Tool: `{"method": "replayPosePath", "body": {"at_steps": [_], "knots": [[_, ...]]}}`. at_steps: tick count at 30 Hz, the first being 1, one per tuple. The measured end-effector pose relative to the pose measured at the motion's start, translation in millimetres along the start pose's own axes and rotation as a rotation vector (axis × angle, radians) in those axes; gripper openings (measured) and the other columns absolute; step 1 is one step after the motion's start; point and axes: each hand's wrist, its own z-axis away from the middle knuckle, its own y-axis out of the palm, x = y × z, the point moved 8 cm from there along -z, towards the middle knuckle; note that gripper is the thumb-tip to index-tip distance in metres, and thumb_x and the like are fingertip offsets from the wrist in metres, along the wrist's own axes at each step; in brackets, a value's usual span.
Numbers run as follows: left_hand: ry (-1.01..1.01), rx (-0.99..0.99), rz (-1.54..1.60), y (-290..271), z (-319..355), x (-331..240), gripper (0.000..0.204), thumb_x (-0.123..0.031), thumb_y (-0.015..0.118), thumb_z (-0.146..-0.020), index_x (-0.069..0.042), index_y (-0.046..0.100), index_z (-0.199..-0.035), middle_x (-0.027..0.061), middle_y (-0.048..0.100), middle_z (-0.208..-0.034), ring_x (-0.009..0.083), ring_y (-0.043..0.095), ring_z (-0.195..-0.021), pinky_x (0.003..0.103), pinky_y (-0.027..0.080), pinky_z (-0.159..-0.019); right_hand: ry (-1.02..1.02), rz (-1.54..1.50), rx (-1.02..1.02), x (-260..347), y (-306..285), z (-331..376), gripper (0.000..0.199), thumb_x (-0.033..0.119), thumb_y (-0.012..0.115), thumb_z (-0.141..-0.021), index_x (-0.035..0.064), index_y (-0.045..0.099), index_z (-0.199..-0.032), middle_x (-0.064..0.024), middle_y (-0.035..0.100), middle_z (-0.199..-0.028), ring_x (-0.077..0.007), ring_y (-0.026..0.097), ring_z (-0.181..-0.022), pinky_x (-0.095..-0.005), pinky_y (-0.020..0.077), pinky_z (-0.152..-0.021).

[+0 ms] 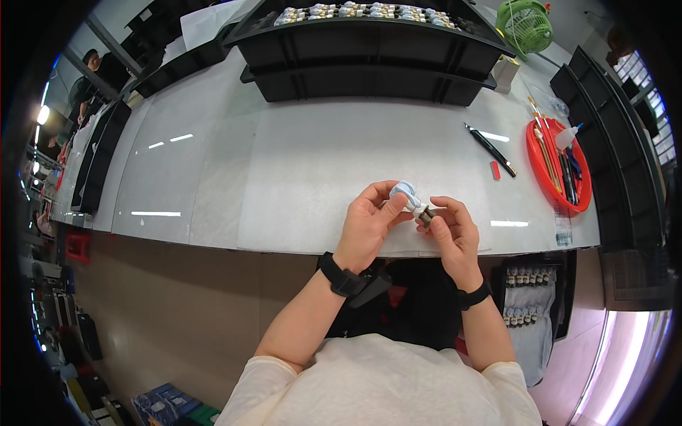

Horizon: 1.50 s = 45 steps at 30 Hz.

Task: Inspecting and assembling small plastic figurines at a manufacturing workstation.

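Above the worktop [320, 156], close to its near edge and right of the middle, a small figurine [417, 208] is held up at a tilt, its pale blue top pinched between thumb and fingers of the left hand [366, 220]. At the dark lower end it is pinched by the right hand [458, 234] (a fingertip grip, no palm behind it). Here is the danger: should both pinches be loosened together, it could be dropped onto the worktop or, with that edge so near, onto the floor [185, 298]. The top might be marked, too, if squeezed hard. Toward the right edge, a black pen-like tool [491, 150] could be knocked into the red tray [533, 167] by a careless sweep.
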Motion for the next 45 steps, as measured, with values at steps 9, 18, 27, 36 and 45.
{"method": "replayPosePath", "body": {"at_steps": [9, 18, 27, 36, 45], "knots": [[0.035, -0.064, -0.057, -7, -2, 3, 0.034, -0.029, 0.066, -0.077, -0.004, 0.046, -0.088, 0.0044, 0.056, -0.079, 0.0077, 0.049, -0.066, 0.020, 0.043, -0.060, 0.082, -0.005, 0.077, 1, 3, -3, 0.025, 0.020, 0.046, -0.091, -0.0029, 0.057, -0.089, -0.0070, 0.061, -0.078, -0.0096, 0.055, -0.074, -0.0211, 0.0436, -0.068], [0.043, -0.022, -0.014, -5, -1, 2, 0.028, -0.023, 0.063, -0.081, -0.004, 0.048, -0.094, 0.0032, 0.056, -0.085, 0.0072, 0.052, -0.073, 0.020, 0.045, -0.066, 0.116, -0.034, 0.070, -3, 1, -2, 0.024, 0.020, 0.047, -0.091, -0.0018, 0.056, -0.090, -0.0074, 0.062, -0.078, -0.0099, 0.057, -0.070, -0.0213, 0.0451, -0.063], [-0.039, 0.107, 0.054, 1, 0, 3, 0.039, -0.011, 0.050, -0.088, -0.006, 0.042, -0.126, 0.0038, 0.055, -0.108, 0.0112, 0.053, -0.094, 0.026, 0.046, -0.079, 0.109, -0.069, 0.006, -7, -5, -4, 0.022, 0.014, 0.056, -0.085, -0.0021, 0.053, -0.100, -0.0068, 0.061, -0.085, -0.0117, 0.059, -0.076, -0.0204, 0.0455, -0.061], [-0.045, 0.113, 0.062, 1, 1, 3, 0.039, -0.008, 0.048, -0.088, -0.007, 0.041, -0.126, 0.0044, 0.054, -0.109, 0.0114, 0.052, -0.096, 0.026, 0.045, -0.079, 0.092, -0.045, -0.004, -7, -5, -4, 0.022, 0.014, 0.056, -0.086, -0.0023, 0.051, -0.100, -0.0078, 0.060, -0.085, -0.0121, 0.059, -0.075, -0.0205, 0.0451, -0.060], [-0.084, 0.121, 0.131, 6, 0, 4, 0.038, -0.010, 0.044, -0.090, -0.004, 0.038, -0.127, 0.0112, 0.048, -0.122, 0.0160, 0.051, -0.103, 0.030, 0.044, -0.084, -0.001, -0.106, -0.037, -6, -9, -6, 0.019, -0.003, 0.063, -0.075, 0.0001, 0.053, -0.091, -0.0055, 0.053, -0.094, -0.0110, 0.055, -0.080, -0.0215, 0.0465, -0.067]]}}
